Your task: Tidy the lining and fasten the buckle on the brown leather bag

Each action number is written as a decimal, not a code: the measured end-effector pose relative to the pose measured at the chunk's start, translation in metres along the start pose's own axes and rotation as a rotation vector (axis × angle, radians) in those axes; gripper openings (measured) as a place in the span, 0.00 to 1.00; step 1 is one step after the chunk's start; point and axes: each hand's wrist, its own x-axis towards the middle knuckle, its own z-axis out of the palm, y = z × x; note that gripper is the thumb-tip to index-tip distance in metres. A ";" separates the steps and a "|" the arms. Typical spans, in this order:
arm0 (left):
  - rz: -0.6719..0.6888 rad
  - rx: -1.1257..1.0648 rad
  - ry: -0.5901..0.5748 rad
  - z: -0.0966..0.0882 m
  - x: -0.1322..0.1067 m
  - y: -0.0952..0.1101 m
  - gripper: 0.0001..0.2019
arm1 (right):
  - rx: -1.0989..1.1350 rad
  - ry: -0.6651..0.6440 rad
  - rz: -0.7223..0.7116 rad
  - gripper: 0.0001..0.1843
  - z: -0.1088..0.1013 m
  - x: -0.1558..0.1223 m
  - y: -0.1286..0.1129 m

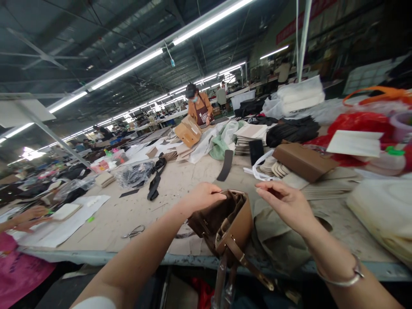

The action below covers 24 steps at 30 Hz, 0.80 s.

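A brown handbag [236, 223] stands tilted at the table's front edge, its top open toward me and its dark lining showing. Its strap with metal fittings hangs over the edge, and clear plastic wraps part of a handle. My left hand [206, 197] is closed on the bag's upper rim. To the right of the bag, my right hand [288, 204] is raised with thumb and forefinger pinched together, apart from the bag. Whatever lies between those fingertips, if anything, is too small to make out. Olive-grey material [278, 236] lies beneath the right hand.
Scissors [133, 231] lie left of my left forearm. Beyond the bag are a dark curved strip [225, 165], a brown flap piece [302, 161] and stacked panels [249, 137]. A co-worker's hand [32, 214] works at far left; another person [199, 107] stands across the table.
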 end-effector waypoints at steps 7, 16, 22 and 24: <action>-0.050 0.128 0.011 0.003 0.012 0.001 0.16 | -0.081 -0.099 -0.169 0.11 0.003 -0.018 -0.013; -0.099 -0.078 -0.148 -0.038 -0.041 -0.036 0.26 | -0.082 -0.204 -0.226 0.10 0.007 -0.030 -0.013; -0.096 0.353 0.005 -0.013 -0.068 -0.039 0.20 | -0.218 -0.256 -0.248 0.15 0.012 -0.037 -0.024; -0.137 0.423 0.065 -0.004 -0.067 -0.037 0.20 | -0.350 -0.256 -0.277 0.21 0.016 -0.046 -0.035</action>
